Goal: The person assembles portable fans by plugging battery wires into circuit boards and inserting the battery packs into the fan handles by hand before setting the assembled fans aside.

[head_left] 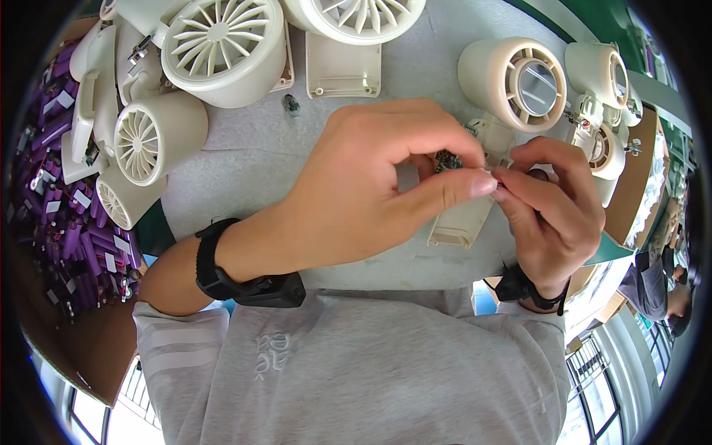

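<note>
Tabletop (241, 174) lay open left, four spoked fans (217, 31) edging it. My left hand (378, 178) and right hand (556, 204) pinched something indistinct.

Pale grey worktable (245, 141), bright dark-framed windows (130, 415) low on both sides.

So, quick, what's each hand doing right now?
Left hand: closed in a pinch; anything held can't be told.
Right hand: closed likewise; anything held can't be told.

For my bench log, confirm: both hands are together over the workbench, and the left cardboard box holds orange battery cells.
Wrong colour: the head view shows purple battery cells in the left cardboard box. The left hand and right hand are together over the workbench.
</note>
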{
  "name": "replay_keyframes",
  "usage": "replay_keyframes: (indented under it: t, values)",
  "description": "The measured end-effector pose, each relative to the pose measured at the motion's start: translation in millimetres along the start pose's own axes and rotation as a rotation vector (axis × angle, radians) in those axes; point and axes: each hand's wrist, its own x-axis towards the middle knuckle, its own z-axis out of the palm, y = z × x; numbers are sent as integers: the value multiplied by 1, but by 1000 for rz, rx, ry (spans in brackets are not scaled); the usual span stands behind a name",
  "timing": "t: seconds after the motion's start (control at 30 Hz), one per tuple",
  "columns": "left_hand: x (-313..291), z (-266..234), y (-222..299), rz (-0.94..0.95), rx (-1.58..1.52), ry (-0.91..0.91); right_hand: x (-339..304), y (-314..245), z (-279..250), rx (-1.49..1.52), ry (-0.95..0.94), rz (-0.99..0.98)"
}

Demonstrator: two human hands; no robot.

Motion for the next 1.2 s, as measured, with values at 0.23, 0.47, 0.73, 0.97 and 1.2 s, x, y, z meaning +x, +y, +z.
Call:
replay_keyframes:
  t: [0.23,0.47,0.73,0.97,1.2]
  values:
    - [0,-2,1,-10,-75,-31,4,1,-1,104,-126,-92]
    - [-1,-4,0,-1,-31,-35,3,3,3,110,-153,-79]
    - [1,-1,-1,19,-7,-36,5,3,-1,142,-248,-23]
    - [-1,-2,-1,-34,-44,-49,4,3,-1,169,-177,-65]
    - [-1,-2,-2,-32,-52,-35,-1,1,-1,45,-101,94]
